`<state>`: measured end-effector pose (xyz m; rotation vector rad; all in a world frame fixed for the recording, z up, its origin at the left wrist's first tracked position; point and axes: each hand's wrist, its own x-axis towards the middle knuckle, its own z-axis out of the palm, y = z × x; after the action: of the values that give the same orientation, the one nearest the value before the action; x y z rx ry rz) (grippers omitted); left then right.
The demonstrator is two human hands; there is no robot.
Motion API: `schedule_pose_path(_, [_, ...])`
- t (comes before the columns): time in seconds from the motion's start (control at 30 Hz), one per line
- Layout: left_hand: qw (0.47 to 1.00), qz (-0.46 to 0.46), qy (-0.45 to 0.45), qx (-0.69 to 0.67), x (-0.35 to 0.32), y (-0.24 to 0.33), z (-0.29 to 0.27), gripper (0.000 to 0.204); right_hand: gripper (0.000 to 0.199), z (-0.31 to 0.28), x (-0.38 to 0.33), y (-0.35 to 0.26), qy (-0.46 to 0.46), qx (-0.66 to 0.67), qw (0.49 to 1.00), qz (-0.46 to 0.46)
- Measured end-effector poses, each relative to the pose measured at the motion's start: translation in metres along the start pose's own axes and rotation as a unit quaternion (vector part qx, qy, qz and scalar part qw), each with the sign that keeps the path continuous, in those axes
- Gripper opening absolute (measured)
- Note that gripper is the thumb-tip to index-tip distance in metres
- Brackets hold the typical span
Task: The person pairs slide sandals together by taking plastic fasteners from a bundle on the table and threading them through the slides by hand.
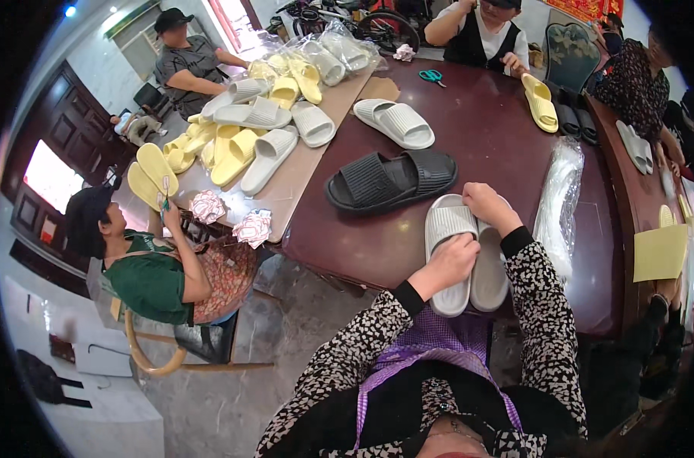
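Observation:
A pair of light grey slippers lies side by side near the table's front edge. My left hand (455, 258) is closed at the strap opening of the left slipper (448, 217), and its curled fingertips hide whatever they pinch. Over the toe end of the right slipper (490, 278) my right hand (486, 204) bends its fingers down, gripping it and covering most of its strap. Just beyond, a pair of black slippers (389, 179) rests with one partly over the other. Farther back sits another pair of light grey slippers (396, 122).
Yellow and grey slippers (259, 114) are heaped at the back left. A clear bag of white strips (560, 206) lies to my right. Teal scissors (432, 77) lie at the back. On the left, a person in green (152, 267) holds yellow slippers (152, 174); other people surround the table.

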<state>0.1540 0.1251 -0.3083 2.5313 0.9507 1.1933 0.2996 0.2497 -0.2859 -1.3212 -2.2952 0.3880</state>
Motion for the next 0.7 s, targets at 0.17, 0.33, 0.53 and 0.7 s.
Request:
schedule_pose_path(0.17, [1.000,-0.013,-0.014,0.001,0.001,0.002,-0.002,0.008,0.012,0.000,-0.002,0.003,0.006,-0.004,1.000,0.007])
schedule_pose_path(0.33, [0.998,-0.005,0.056,0.006,0.008,0.009,-0.008,0.016,0.009,-0.006,-0.004,0.014,0.153,0.107,0.982,-0.007])
schedule_pose_path(0.53, [0.985,-0.044,0.159,-0.045,0.035,-0.003,-0.016,0.023,0.007,-0.017,-0.019,0.000,0.265,0.203,0.943,0.015])
schedule_pose_path(0.7, [0.953,-0.206,0.097,-0.202,0.089,-0.027,-0.017,0.022,0.006,-0.025,-0.028,-0.009,0.300,0.213,0.930,0.010])
